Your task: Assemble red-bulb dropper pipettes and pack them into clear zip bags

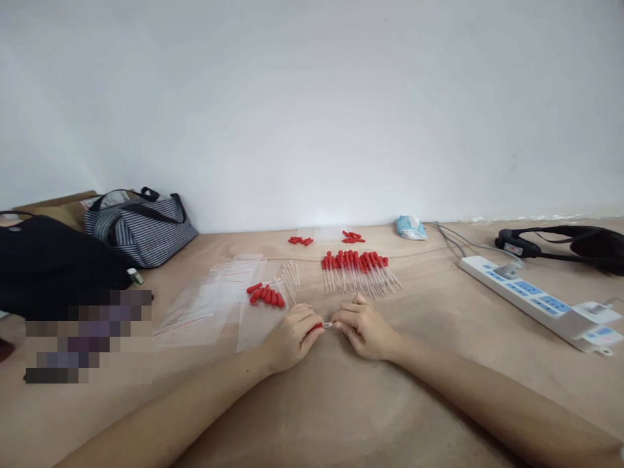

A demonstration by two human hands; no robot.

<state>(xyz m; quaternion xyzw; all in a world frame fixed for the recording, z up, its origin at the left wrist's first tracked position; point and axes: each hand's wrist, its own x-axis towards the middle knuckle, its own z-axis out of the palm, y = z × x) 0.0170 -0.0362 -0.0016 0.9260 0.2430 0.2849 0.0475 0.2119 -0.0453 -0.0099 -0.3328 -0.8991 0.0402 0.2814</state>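
In the middle of the table my left hand [296, 335] pinches a red rubber bulb [316, 326]. My right hand [364, 328] is closed on a clear glass dropper tube [328, 324], whose end meets the bulb between my hands. How far the tube sits inside the bulb is hidden by my fingers. Just beyond my hands lies a row of droppers with red bulbs [353, 262], their tubes pointing toward me. Left of that row are loose clear tubes [291, 278] and several loose red bulbs [266, 295] on a plastic bag.
Clear zip bags [199, 309] lie to the left. More red bulbs [353, 237] and tubes rest by the wall, near a blue-and-white packet [411, 227]. A power strip [536, 292] and black headset [575, 244] are right; a striped bag [143, 227] stands back left.
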